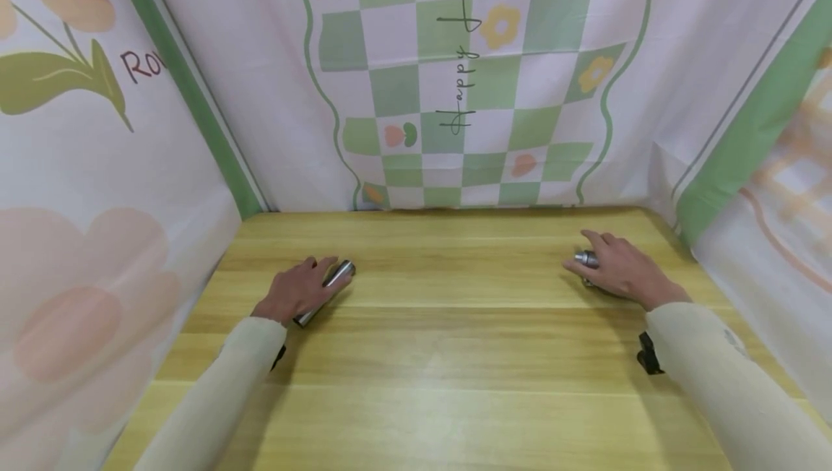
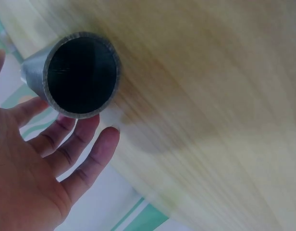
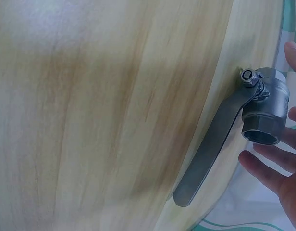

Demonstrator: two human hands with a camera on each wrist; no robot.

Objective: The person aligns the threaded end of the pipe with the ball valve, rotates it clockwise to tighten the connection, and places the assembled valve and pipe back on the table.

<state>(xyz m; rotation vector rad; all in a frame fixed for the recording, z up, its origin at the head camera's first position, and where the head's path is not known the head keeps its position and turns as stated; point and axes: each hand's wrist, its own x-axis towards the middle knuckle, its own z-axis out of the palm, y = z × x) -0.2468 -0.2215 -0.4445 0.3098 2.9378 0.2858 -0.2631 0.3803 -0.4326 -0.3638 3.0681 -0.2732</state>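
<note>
A short metal pipe [image 1: 342, 272] lies at a slant on the left part of the table. My left hand [image 1: 299, 290] is over it, its thumb to one side and its fingers to the other. In the left wrist view the pipe [image 2: 35, 72] turns its dark hollow end to the camera; loosely bent fingers are right at its side, with the thumb apart. At the far right is a metal ball valve [image 1: 588, 259], partly hidden under my right hand [image 1: 620, 269]. The right wrist view shows its threaded body and long flat lever [image 3: 213, 144], with spread fingers beside the body.
The wooden table [image 1: 442, 355] runs from the front to printed cloth at the back. Green-and-white checked cloth [image 1: 442, 88] hangs behind it, with more patterned cloth along the left and right sides. Dark straps [image 1: 648, 354] show beneath the sleeves.
</note>
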